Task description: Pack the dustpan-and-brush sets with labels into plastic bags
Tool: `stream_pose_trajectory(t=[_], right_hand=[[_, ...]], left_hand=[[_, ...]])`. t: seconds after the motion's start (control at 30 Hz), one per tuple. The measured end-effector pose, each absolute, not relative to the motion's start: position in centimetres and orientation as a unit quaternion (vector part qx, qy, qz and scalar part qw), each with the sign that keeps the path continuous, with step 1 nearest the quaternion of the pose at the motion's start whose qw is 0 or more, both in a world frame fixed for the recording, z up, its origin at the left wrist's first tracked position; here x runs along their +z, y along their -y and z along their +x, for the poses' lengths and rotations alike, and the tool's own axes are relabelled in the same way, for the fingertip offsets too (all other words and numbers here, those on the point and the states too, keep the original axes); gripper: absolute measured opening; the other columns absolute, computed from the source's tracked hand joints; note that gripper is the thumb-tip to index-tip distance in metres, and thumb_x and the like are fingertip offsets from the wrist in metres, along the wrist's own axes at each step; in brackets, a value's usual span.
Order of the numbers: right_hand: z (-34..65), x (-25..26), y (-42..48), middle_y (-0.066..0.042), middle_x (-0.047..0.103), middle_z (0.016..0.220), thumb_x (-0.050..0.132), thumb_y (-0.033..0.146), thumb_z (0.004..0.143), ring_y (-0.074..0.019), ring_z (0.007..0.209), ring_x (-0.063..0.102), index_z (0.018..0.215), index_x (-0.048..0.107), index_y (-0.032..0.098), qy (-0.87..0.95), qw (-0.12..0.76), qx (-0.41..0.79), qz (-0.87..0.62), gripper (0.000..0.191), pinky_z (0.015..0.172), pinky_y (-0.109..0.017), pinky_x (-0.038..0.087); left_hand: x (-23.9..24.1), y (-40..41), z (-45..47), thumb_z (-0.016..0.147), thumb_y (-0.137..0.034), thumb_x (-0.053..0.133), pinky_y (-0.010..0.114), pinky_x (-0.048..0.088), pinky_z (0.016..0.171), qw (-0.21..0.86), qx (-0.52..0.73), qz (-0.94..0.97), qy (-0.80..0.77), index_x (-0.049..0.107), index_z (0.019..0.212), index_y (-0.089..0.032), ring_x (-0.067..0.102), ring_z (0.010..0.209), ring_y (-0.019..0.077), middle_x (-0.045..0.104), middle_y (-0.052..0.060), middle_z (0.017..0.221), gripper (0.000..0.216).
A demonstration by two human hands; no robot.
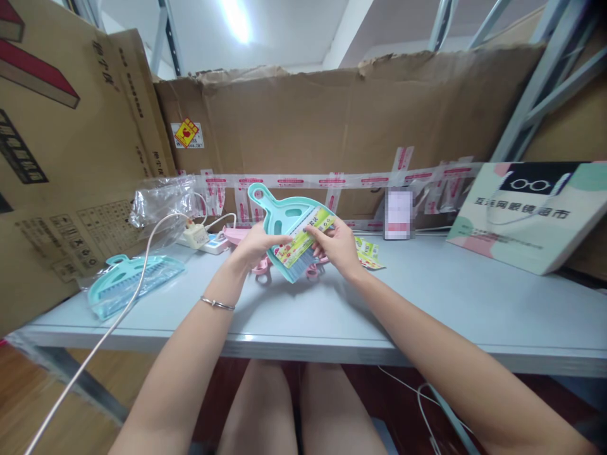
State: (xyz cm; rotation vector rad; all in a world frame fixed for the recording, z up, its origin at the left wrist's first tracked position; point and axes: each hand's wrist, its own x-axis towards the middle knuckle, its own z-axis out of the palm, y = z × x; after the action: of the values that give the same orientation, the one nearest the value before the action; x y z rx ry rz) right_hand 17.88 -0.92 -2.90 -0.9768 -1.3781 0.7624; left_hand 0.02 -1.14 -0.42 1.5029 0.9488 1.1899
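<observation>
Held up over the table is a turquoise dustpan (279,212) with a small brush whose bristles (300,268) show at its lower edge. A yellow-green printed card (306,237) lies across its front. My left hand (258,245) grips the dustpan's left side, thumb on the card. My right hand (336,246) pinches the card's right part at the dustpan's edge. Behind them on the table sit pink items (262,266), partly hidden, which look like more dustpans. Several similar printed cards (368,253) lie to the right of my right hand.
Another turquoise dustpan (135,278), in clear plastic, lies at the table's left. A white cable (142,278) crosses in front of it from a power strip (213,243). A phone (399,215) leans against the cardboard (303,126) at the back. A printed box (526,218) stands right.
</observation>
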Motion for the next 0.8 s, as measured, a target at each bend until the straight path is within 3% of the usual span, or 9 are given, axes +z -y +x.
stream_pose_trajectory(t=[0.1,0.17,0.3,0.4,0.5,0.6,0.67,0.73,0.8], right_hand=[[18.1,-3.0,1.0,0.01,0.044,0.052,0.076,0.047,0.062,-0.0095,0.044,0.047,0.078,0.037,0.025,0.527,0.679,0.287,-0.423,0.047,0.043,-0.023,0.042],[17.8,-3.0,1.2,0.01,0.045,0.056,0.079,0.043,0.059,-0.0093,0.049,0.048,0.081,0.038,0.025,0.454,0.71,0.325,-0.429,0.05,0.048,-0.022,0.044],[16.7,-2.8,2.1,0.001,0.066,0.076,0.075,0.034,0.066,-0.0152,0.066,0.062,0.091,0.053,0.021,0.409,0.625,0.583,-0.319,0.036,0.059,-0.028,0.053],[16.1,-2.7,2.5,-0.002,0.071,0.079,0.073,0.024,0.068,-0.0178,0.071,0.066,0.089,0.06,0.018,0.38,0.601,0.653,-0.26,0.025,0.063,-0.03,0.055],[16.2,-2.8,2.6,-0.001,0.072,0.076,0.072,0.018,0.067,-0.0185,0.068,0.067,0.088,0.062,0.018,0.347,0.624,0.647,-0.267,0.023,0.061,-0.031,0.056],[16.4,-2.9,2.4,-0.002,0.072,0.075,0.071,0.017,0.069,-0.0174,0.064,0.066,0.09,0.063,0.017,0.337,0.634,0.641,-0.271,0.022,0.054,-0.028,0.055],[16.5,-3.0,2.3,-0.002,0.071,0.071,0.07,0.019,0.07,-0.0163,0.055,0.063,0.09,0.063,0.017,0.349,0.623,0.64,-0.286,0.022,0.042,-0.025,0.05],[16.5,-3.1,2.2,-0.002,0.07,0.067,0.07,0.022,0.071,-0.0154,0.046,0.06,0.09,0.063,0.017,0.362,0.608,0.639,-0.303,0.021,0.035,-0.024,0.045],[16.4,-3.2,2.2,-0.002,0.07,0.066,0.07,0.023,0.07,-0.0152,0.044,0.059,0.089,0.063,0.017,0.367,0.601,0.64,-0.308,0.02,0.036,-0.025,0.046]], left_hand=[[0.0,1.2,-0.1,0.05,-0.021,0.083,0.038,0.052,0.075,0.501,0.514,0.58,-0.386,0.061,0.093,-0.011,0.065,0.075,0.0207,0.069,0.006,0.082,0.05],[0.2,1.3,-0.1,0.048,-0.021,0.084,0.039,0.052,0.075,0.511,0.534,0.561,-0.373,0.06,0.093,-0.011,0.066,0.074,0.0216,0.069,0.005,0.078,0.052],[-0.1,1.6,0.5,0.052,-0.023,0.083,0.038,0.052,0.078,0.527,0.524,0.582,-0.329,0.059,0.097,-0.012,0.067,0.084,0.0233,0.07,0.008,0.093,0.053],[-0.4,1.4,0.7,0.058,-0.028,0.081,0.037,0.052,0.08,0.502,0.505,0.613,-0.341,0.056,0.102,-0.014,0.066,0.091,0.0243,0.068,0.012,0.105,0.053],[0.5,0.2,-1.1,0.07,-0.04,0.072,0.038,0.051,0.084,0.357,0.553,0.62,-0.426,0.054,0.109,-0.014,0.063,0.1,0.0259,0.063,0.015,0.114,0.05],[2.3,-2.0,-5.5,0.082,-0.043,0.056,0.043,0.042,0.098,0.076,0.597,0.563,-0.567,0.056,0.111,-0.014,0.053,0.117,0.0287,0.057,0.017,0.123,0.042],[3.3,-3.7,-9.3,0.082,-0.041,0.055,0.054,0.029,0.105,-0.098,0.515,0.525,-0.67,0.058,0.113,-0.016,0.032,0.133,0.0365,0.044,0.018,0.138,0.04],[3.8,-5.1,-12.8,0.079,-0.04,0.058,0.066,0.022,0.101,-0.15,0.394,0.524,-0.74,0.063,0.107,-0.015,0.008,0.139,0.0468,0.037,0.02,0.143,0.038],[4.0,-6.2,-15.4,0.078,-0.036,0.059,0.074,0.02,0.093,-0.157,0.309,0.547,-0.762,0.066,0.096,-0.008,0.006,0.135,0.0541,0.046,0.026,0.134,0.034]])
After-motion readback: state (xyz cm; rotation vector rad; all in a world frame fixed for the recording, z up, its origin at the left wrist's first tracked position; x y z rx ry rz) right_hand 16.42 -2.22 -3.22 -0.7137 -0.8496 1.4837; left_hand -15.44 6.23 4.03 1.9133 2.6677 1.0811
